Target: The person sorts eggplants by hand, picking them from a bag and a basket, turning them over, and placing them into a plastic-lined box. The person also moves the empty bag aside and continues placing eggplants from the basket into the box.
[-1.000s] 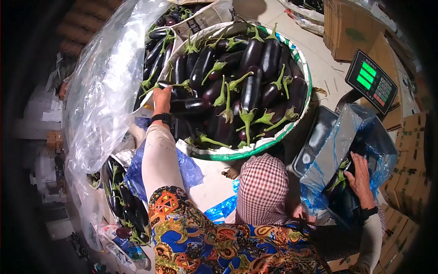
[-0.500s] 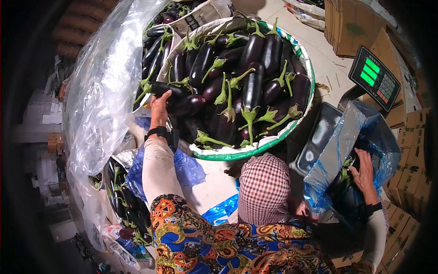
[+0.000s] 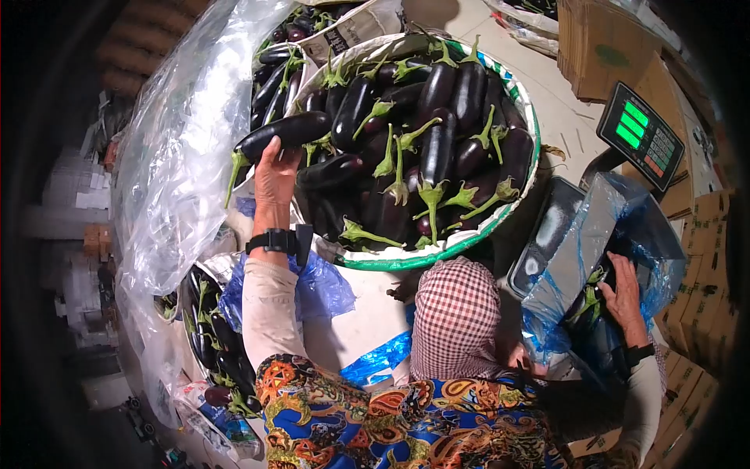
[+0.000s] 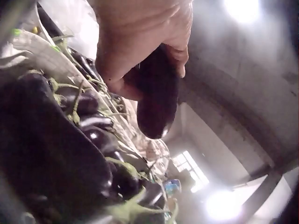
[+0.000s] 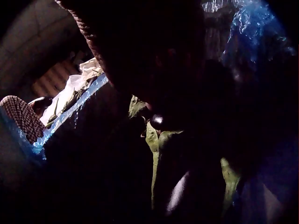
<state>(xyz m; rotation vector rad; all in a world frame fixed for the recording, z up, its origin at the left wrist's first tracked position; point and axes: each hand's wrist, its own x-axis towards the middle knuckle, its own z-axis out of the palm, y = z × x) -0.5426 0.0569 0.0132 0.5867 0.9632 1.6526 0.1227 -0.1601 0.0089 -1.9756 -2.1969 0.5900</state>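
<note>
My left hand (image 3: 275,178) grips a dark purple eggplant (image 3: 291,130) with its green stem pointing down-left, over the left rim of the big round basket (image 3: 445,255). In the left wrist view, fingers and thumb close around that eggplant (image 4: 158,109), its rounded end showing. Glossy eggplants (image 3: 436,148) fill the basket. To the right, my right hand (image 3: 623,297) rests, fingers fairly straight, on eggplants (image 3: 582,309) inside a blue plastic bag (image 3: 558,262). The right wrist view is very dark; green eggplant caps (image 5: 156,135) show beneath the hand.
The bag lies over a grey tray at a scale with a lit green display (image 3: 641,129). Cardboard (image 3: 605,55) stands behind. Clear plastic sheeting (image 3: 183,133) hangs at left, near another sack of eggplants (image 3: 215,336). A person's checkered head covering (image 3: 455,320) is front centre.
My left hand has lifted an eggplant from the basket's left side and raised it across the rim, stem swinging down-left. The right hand stays in the bag with little movement.
</note>
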